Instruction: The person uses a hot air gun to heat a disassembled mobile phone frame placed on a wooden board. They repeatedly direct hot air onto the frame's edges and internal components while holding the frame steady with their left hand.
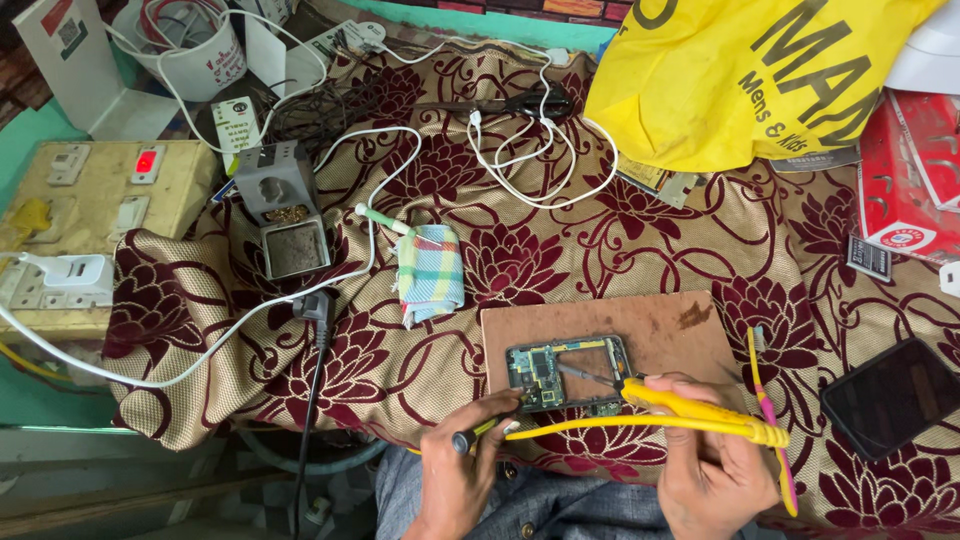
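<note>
A phone circuit board in its frame (566, 372) lies on a brown wooden board (650, 330) at the near edge of the table. My right hand (712, 462) grips a yellow soldering iron (690, 408), whose metal tip rests on the circuit board. The iron's yellow cable loops left under the board's near edge. My left hand (462, 472) pinches a thin dark tool (480, 432) whose tip points at the board's lower left corner.
A soldering iron stand (286, 208) and a folded checked cloth (430, 272) sit left of the board. White cables (530, 150), a switch panel (90, 200), a yellow bag (740, 80), a red box (905, 180), a pink toothbrush (772, 420) and a dark phone (895, 395) surround it.
</note>
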